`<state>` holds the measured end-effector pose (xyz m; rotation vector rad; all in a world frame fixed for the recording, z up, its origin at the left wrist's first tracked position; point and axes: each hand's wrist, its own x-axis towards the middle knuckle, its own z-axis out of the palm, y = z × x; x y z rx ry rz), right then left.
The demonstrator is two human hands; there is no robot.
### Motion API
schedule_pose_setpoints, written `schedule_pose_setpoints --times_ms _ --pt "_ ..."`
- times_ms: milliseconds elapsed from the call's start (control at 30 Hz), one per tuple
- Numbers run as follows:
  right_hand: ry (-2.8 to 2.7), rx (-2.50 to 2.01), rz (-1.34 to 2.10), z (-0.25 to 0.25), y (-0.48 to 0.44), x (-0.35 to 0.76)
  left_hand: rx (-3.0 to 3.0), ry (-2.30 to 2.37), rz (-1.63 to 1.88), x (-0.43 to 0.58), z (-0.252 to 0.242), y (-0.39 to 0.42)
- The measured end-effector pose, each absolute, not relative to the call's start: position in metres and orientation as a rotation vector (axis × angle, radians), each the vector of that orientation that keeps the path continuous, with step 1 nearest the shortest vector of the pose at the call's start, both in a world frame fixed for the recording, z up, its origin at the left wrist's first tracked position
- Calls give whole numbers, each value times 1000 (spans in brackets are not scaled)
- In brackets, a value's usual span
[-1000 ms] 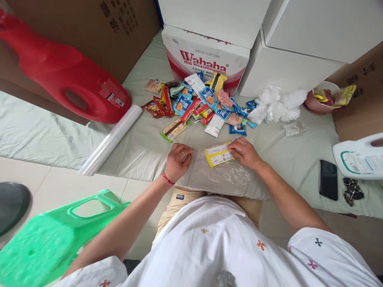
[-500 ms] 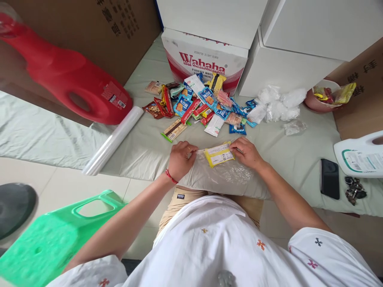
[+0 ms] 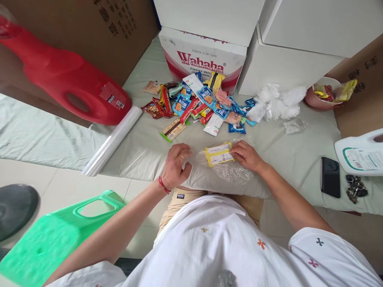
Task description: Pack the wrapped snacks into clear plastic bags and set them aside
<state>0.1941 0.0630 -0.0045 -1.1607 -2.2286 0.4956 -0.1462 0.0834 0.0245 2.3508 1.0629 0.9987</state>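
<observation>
Two yellow-and-white packets lie side by side on a crinkled clear plastic bag near the front edge of the cloth-covered surface. My right hand has its fingers pinched on the right end of the packets and the plastic. To the left of the bag is my left hand, its fingers curved and apart from the thumb, holding nothing. Beyond both hands lies a heap of colourful wrapped snacks. A bar in a striped wrapper lies at its near left side.
A clear film roll and red jug are on the left. Behind stands a Wahaha box. Bundled clear bags, a pink basket, phone, keys and white bottle are on the right.
My left hand has let go of the plastic and moved slightly left, its fingers opening. My right hand stays at the packets, which now lie flatter and show more of both.
</observation>
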Motion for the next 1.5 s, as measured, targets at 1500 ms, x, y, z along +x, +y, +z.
schedule_pose_setpoints --times_ms 1500 --pt "-2212 -1247 406 -10 39 184 2808 876 36 -81 50 97"
